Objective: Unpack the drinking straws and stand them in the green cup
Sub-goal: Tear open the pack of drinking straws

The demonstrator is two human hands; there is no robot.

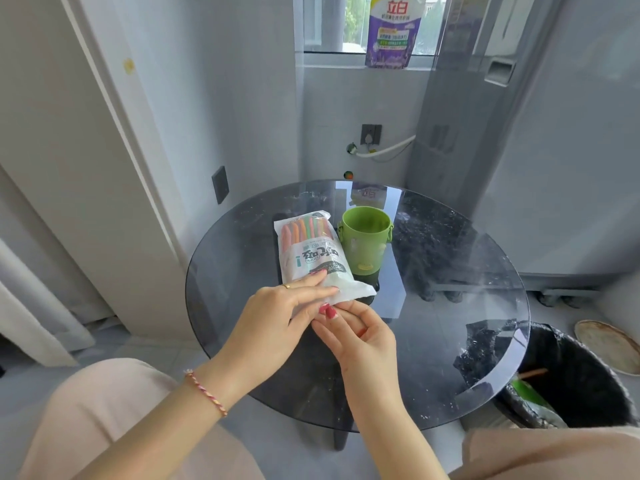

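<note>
A white plastic straw packet (313, 254) lies on the round dark glass table (450, 271), its clear far end showing several coloured straws. Just to its right stands the green cup (366, 242), upright and with nothing in it. My left hand (282, 315) rests on the packet's near end, fingers flat on top and a ring on one finger. My right hand (360, 336) is beneath that near end, fingers curled and pinching the packet's edge. The packet looks sealed.
A black-lined waste bin (568, 379) stands at the table's right near edge with rubbish inside. A tall white appliance (519, 133) stands behind the table on the right. A detergent pouch (393, 29) sits on the window sill. My knees show at the bottom.
</note>
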